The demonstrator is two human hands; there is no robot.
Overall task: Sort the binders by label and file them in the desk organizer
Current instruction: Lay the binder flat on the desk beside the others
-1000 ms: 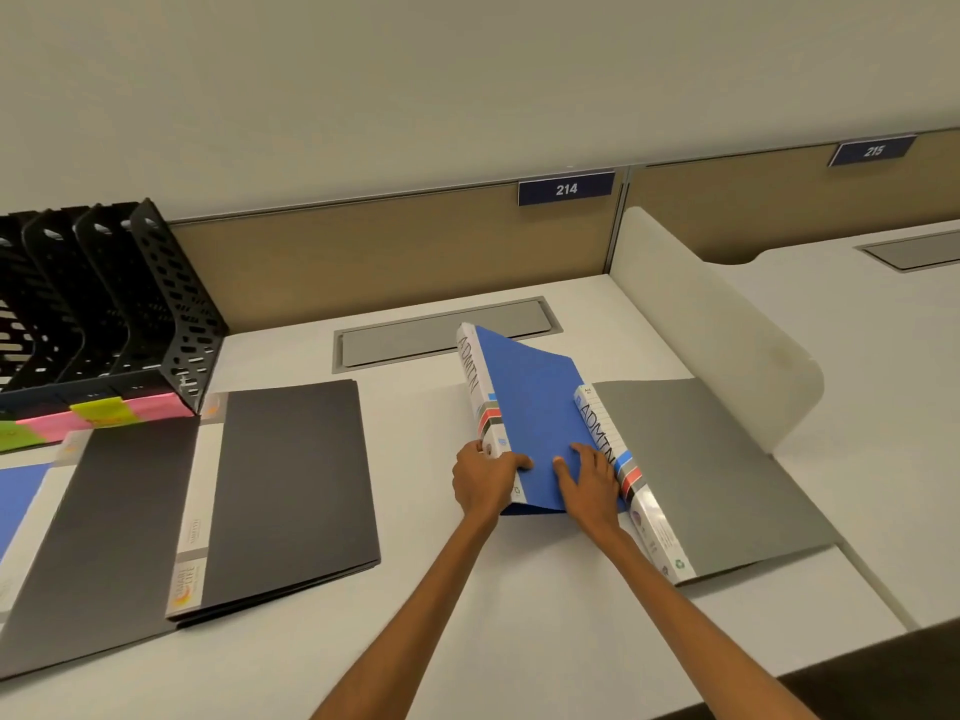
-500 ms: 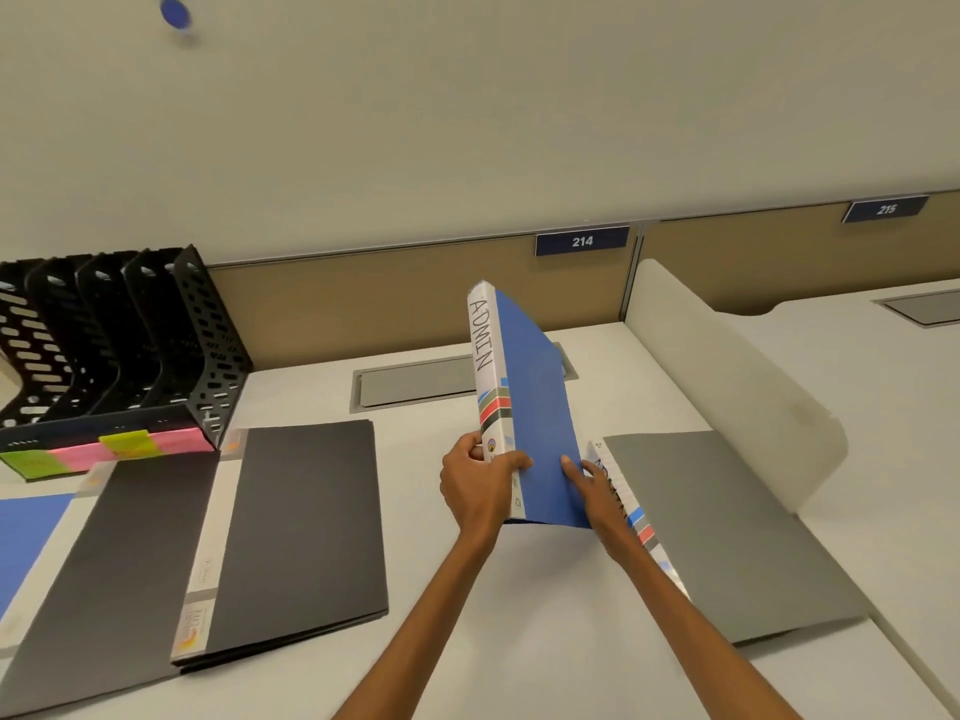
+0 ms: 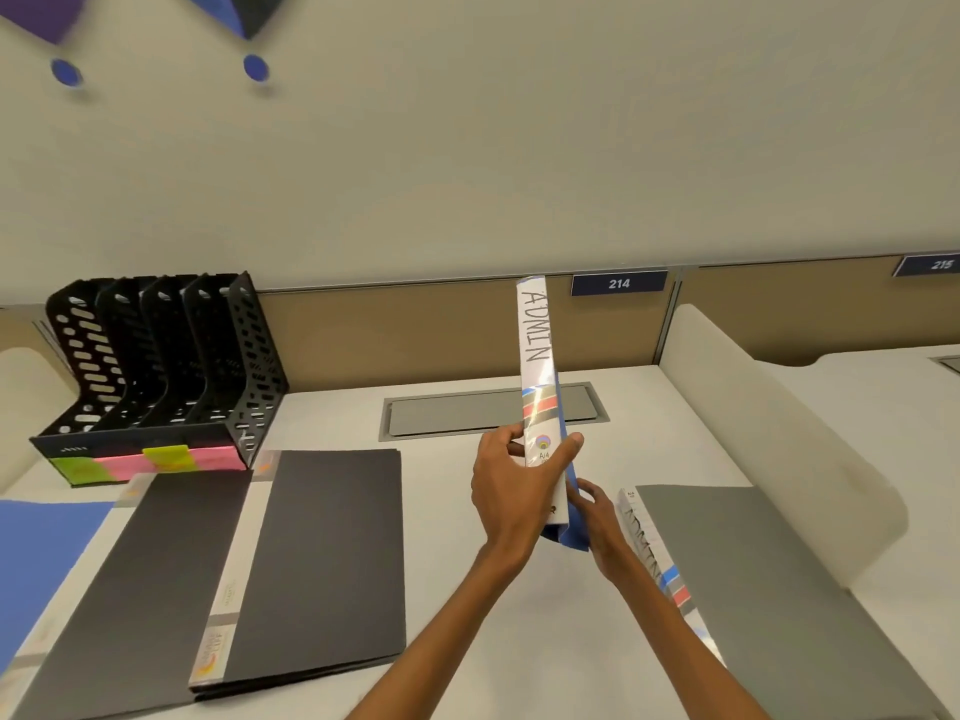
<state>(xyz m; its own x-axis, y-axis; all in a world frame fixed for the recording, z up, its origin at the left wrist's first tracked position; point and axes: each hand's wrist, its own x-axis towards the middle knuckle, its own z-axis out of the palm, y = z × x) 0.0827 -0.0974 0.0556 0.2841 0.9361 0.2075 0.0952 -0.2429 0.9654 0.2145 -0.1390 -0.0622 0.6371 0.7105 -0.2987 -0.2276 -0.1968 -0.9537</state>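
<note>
Held the blue ADMIN binder [image 3: 537, 366] upright above the counter [image 3: 452, 563], well right of the black organizer [image 3: 156, 366]. Gripped its lower spine with left hand [image 3: 511, 496] fingers [image 3: 501, 438], pinched the bottom corner with the right hand [image 3: 597, 517].

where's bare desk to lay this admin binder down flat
Bare desk lies between the black binders and the grey binder, and a smaller patch between the desk organizer and the cable hatch. The left side is crowded: black binders overlap up to the organizer's front.
</note>
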